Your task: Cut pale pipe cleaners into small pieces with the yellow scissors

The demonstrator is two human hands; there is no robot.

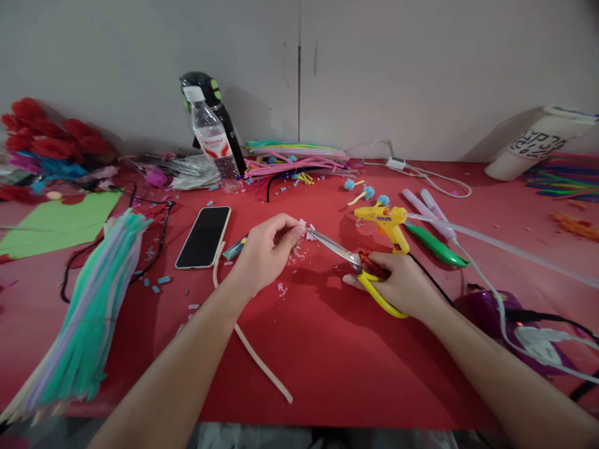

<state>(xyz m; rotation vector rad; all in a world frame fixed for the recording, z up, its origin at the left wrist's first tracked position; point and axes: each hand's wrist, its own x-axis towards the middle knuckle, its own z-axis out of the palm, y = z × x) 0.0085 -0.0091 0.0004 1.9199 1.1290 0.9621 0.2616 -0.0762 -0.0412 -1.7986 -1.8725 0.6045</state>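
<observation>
My left hand (267, 251) pinches a small pale pink fluffy piece (309, 231) between thumb and fingers, above the red table. In my right hand (406, 280) is a pair of scissors (339, 251) with yellow and red handles. Their blade tips reach the pink piece at my left fingertips. Small pale clippings (282, 289) lie on the table below. A cream pipe cleaner (262, 363) runs under my left forearm. Just beyond my right hand, a yellow glue gun (381, 216) carries a long clear glue stick.
A phone (204, 237) and a bundle of teal and lilac pipe cleaners (88, 312) lie left. Bottles (214, 140) and more pipe cleaners (294, 167) stand or lie at the back. A green tool (437, 246), a purple power strip (519, 330) with cables and a white cup (533, 144) are right.
</observation>
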